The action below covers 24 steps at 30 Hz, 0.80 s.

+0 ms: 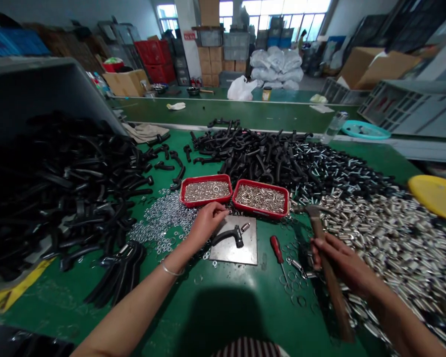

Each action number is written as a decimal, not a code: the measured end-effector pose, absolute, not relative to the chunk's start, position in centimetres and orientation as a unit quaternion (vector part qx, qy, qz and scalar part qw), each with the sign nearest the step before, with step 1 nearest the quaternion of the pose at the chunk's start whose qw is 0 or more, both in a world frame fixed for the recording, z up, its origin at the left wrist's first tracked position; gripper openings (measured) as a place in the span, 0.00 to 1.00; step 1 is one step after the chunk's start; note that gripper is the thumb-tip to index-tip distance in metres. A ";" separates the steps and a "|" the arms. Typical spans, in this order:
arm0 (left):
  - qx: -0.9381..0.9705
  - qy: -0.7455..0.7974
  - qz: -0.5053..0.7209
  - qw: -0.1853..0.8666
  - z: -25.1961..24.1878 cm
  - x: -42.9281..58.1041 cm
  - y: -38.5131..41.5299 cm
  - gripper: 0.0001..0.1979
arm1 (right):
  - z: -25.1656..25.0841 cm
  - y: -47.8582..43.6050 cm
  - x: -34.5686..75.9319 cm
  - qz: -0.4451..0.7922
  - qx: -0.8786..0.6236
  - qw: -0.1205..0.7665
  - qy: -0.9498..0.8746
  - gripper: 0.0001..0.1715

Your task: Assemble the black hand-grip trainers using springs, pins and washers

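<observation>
My right hand [342, 260] grips the wooden handle of a hammer [337, 305], its head pointing away from me. With fingertips pinched together, my left hand [210, 220] is over the top left edge of a metal plate [241, 253]; whatever the fingers hold is too small to make out. On the plate lies a curved black handle [228, 235] with a shiny metal cylinder [245, 227] at its end. Just beyond are two red trays of small metal pins, the left tray [193, 203] and the right tray [260, 214]. A red screwdriver [276, 248] lies right of the plate.
Loose nuts [167, 218] spread left of the plate. Black handles pile up in a tipped grey bin [59, 67] and at the back [260, 153]. Metal cylinders [394, 238] heap on the right near a yellow lid [436, 196]. Wire rings [293, 282] surround the screwdriver's tip.
</observation>
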<state>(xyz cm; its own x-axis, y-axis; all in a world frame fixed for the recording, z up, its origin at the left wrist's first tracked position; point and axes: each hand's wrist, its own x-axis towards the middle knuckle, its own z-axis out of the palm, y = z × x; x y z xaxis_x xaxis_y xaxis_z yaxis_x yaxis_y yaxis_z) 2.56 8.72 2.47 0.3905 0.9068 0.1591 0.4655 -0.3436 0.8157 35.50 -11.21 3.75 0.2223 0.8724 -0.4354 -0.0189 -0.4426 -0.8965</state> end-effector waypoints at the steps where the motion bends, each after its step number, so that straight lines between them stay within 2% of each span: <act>1: 0.767 0.450 0.301 0.344 2.4 2.4 8.3 0.05 | 3.8 -11.3 34.3 0.539 -0.649 0.425 -0.328 0.20; 5: 0.801 0.436 0.231 0.339 2.2 3.6 7.2 0.07 | 4.1 -10.7 30.2 0.546 -0.633 0.410 -0.364 0.22; 13: 0.852 0.458 0.155 0.199 0.7 5.7 6.3 0.10 | 4.1 -9.2 27.6 0.515 -0.635 0.345 -0.461 0.22; 17: 0.920 0.353 0.136 0.099 0.6 5.9 6.5 0.10 | 3.1 -8.9 27.8 0.479 -0.641 0.325 -0.504 0.20; 20: 0.944 0.300 0.120 0.076 0.5 5.5 6.3 0.12 | 3.1 -8.6 28.2 0.387 -0.657 0.284 -0.582 0.17; 21: 0.938 0.313 0.126 0.080 0.5 5.2 6.0 0.14 | 3.4 -8.5 28.2 0.354 -0.660 0.262 -0.608 0.16; 22: 0.928 0.335 0.136 0.087 0.4 4.9 5.6 0.21 | 3.8 -8.5 28.2 0.326 -0.662 0.242 -0.630 0.16; 24: 0.907 0.377 0.155 0.109 0.1 4.2 4.6 0.41 | 4.7 -8.4 27.7 0.284 -0.657 0.227 -0.660 0.18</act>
